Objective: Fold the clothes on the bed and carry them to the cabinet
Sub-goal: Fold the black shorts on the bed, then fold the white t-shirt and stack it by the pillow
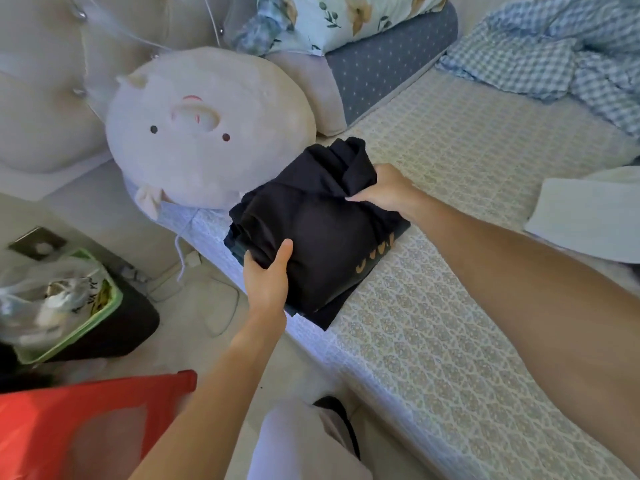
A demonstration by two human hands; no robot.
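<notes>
Folded black clothes (318, 237), stacked in a bundle near the edge of the bed (433, 323), just beside a round plush pig pillow (207, 133). Orange print visible on the lower right of the bundle. Left hand (266, 275) gripping the near left edge of the bundle, thumb on top of the fabric, other fingers hidden beneath. Right hand (388, 192) grasping the far right side, fingers curled into a bunched fold of the dark cloth. Lower layers of the bundle resting on the patterned bed cover and slightly overhanging the mattress edge.

Farther along the bed, to the right: a folded white garment (585, 216), well apart from the black bundle. Above it, a crumpled blue checked blanket (554, 60). At the head of the bed: a floral pillow (332, 19) lying on a grey dotted pillow (388, 67), against a tufted headboard (41, 98).

On the floor to the left: a green tray (114, 303) holding crumpled plastic bags, set on a dark stool. In the lower left foreground: a red plastic stool (86, 420), partly blurred.
</notes>
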